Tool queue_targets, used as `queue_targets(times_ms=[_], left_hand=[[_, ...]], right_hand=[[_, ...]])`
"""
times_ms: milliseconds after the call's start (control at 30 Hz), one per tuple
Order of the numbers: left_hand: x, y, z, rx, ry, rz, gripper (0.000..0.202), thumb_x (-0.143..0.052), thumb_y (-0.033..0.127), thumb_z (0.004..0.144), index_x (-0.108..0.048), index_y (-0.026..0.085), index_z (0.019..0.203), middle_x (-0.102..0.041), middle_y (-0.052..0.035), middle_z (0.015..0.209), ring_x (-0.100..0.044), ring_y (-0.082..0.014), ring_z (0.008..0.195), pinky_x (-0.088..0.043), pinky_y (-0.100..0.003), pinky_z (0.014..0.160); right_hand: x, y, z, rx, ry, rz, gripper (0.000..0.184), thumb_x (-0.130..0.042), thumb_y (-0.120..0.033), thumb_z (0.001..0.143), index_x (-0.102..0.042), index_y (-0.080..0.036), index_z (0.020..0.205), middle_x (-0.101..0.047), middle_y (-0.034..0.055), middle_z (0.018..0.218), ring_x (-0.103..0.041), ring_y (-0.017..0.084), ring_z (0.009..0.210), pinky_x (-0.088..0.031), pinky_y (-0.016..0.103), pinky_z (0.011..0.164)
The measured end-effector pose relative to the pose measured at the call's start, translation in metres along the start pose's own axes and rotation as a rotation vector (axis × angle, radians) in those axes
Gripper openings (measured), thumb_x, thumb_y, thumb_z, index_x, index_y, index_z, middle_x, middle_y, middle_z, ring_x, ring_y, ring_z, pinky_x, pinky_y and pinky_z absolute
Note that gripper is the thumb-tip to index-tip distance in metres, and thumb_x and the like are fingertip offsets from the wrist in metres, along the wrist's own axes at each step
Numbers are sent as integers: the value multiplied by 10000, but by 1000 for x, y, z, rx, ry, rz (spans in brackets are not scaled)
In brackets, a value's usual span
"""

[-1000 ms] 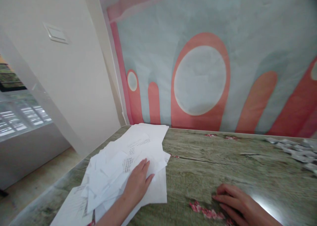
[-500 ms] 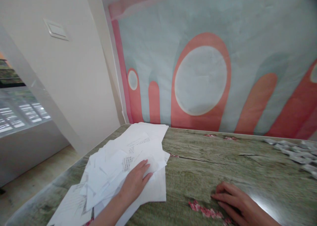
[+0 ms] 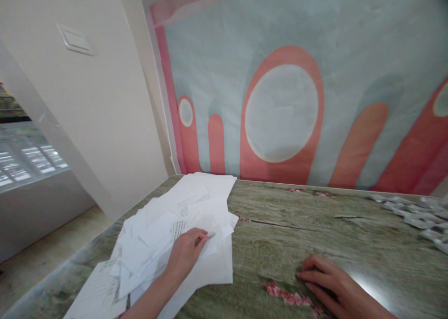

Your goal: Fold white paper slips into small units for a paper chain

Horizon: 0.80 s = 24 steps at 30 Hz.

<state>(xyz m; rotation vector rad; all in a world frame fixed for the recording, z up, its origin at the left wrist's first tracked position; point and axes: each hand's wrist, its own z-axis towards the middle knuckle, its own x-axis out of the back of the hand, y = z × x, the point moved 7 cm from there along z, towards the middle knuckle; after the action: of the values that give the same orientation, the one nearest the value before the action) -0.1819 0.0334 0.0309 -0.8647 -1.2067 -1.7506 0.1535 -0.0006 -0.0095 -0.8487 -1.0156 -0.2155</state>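
My left hand (image 3: 187, 251) is over a spread pile of white papers (image 3: 189, 193) on the left of the table. Its thumb and fingertips are pinched together on the edge of a small paper slip (image 3: 211, 233) on top of the pile. Some sheets carry printed lines; others look blank, and they overlap at many angles. My right hand (image 3: 331, 281) rests on the bare table surface to the right, fingers loosely bent and slightly apart, with nothing visible in it. Pink printed flowers lie beside it.
The wood-patterned table (image 3: 273, 249) meets a wall with a painted mural (image 3: 224, 76) at the back. At the far right lie several folded grey-white paper strips (image 3: 416, 211). On the left are a wall with a switch (image 3: 74, 39) and a window (image 3: 28, 156).
My left hand's fingers, stretched flat over the papers before, have drawn together into a pinch on a slip. The right hand stays put. The view has shifted slightly.
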Motion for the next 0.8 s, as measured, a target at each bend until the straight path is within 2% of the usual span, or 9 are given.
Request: queue_targets(times_ms=[100,200,300,400,500,600,667,733,800], left_hand=[[-1,0,1,50,-43,-17,216,-521,320,817,-689,222,722,-701,2,908,-643,-189,840,-482,-289,802],[0,1,1,47,-79,-25,257,-473,353,855,-697,231,831,-708,1,897,-642,-196,850,-474,-288,804],[8,6,1,25,-58,1,292,-426,374,884,-684,239,895,-709,3,911,-642,-203,865,-469,-300,809],[27,28,6,-55,48,-11,298,-419,395,887,-662,234,951,-694,-5,983,-630,-203,909,-449,-295,842],[29,68,16,-135,-16,-103,281,-419,383,896,-657,248,955,-698,16,935,-635,-178,841,-450,-255,783],[3,113,28,-195,-209,-282,285,-412,336,903,-671,216,908,-697,11,856,-622,-160,778,-438,-225,716],[-25,138,36,-210,-330,-386,281,-430,299,886,-682,178,855,-691,-2,814,-605,-152,738,-427,-214,672],[-56,156,41,-212,-435,-450,287,-437,280,871,-689,155,815,-682,-10,775,-584,-147,701,-410,-208,617],[-85,168,45,-210,-512,-515,297,-429,277,867,-691,142,833,-673,-10,755,-565,-143,680,-389,-205,583]], right_hand=[[2,-1,0,7,32,5,215,-445,-248,912,-620,-262,1036,-605,62,958,-588,181,888,-499,302,763],[4,-2,1,2,33,8,214,-448,-252,911,-628,-264,1027,-606,63,967,-589,183,890,-500,304,759],[6,-5,2,2,38,8,229,-441,-250,915,-628,-263,1048,-606,65,963,-586,179,883,-499,301,750],[10,-8,4,13,61,9,239,-443,-247,914,-625,-262,1067,-612,64,958,-588,177,879,-499,297,747],[10,-8,4,17,58,-13,245,-439,-236,913,-622,-260,1073,-616,62,956,-593,176,886,-502,299,759],[7,-3,0,19,81,-73,294,-455,-215,898,-569,-264,1165,-612,75,1030,-593,186,939,-509,311,795],[9,2,-5,13,173,-138,413,-492,-203,869,-474,-257,1278,-581,101,1142,-577,207,1017,-508,328,836],[12,5,-9,19,268,-203,517,-520,-198,846,-393,-241,1345,-544,125,1215,-553,224,1074,-503,342,857],[17,2,-12,61,326,-274,528,-523,-181,840,-389,-238,1348,-538,133,1228,-543,229,1087,-497,359,858]])
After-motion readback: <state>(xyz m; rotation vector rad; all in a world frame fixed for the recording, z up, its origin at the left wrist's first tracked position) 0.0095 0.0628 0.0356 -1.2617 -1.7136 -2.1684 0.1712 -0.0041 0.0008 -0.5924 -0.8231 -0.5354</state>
